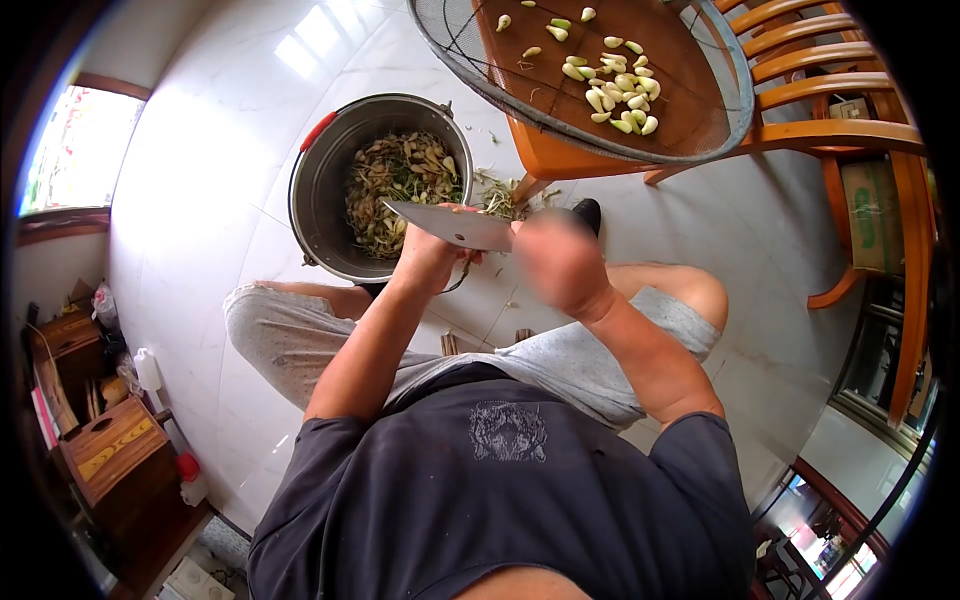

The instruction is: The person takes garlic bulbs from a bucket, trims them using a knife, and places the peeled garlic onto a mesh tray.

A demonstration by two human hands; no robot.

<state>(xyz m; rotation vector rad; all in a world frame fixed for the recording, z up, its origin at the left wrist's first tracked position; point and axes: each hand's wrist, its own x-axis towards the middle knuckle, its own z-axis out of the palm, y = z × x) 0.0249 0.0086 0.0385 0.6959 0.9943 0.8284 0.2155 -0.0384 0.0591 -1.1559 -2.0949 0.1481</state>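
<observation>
Knife (455,226) sits in the closed right hand (562,262), its blade reaching over the left hand (430,255); whether that hand grips anything I cannot tell. Just beyond the left hand, a bucket (322,205) holds dry, leafy trimmings (400,185). Farther out, past the right hand, pale cloves (628,92) lie in a mesh tray (700,105) over a wooden chair (825,134)

Bucket (310,200) (11 o'clock): gry, w/ red grip (318,132); scraps (400,180) tan & grn. Knife (470,229): silver-gry. Cloves (630,90) (1 o'clock): cream, some w/ grn tint. Chair (840,133) (2 o'clock): orange-brn. Shirt (430,500) (6 o'clock): dk gry, lt gry print (509,432). Shorts (275,335): lt gry, speckled. Floor (190,350): wht, faint gry veins. Cabinet (110,450) (8 o'clock): brn, yel woodgrain.
</observation>
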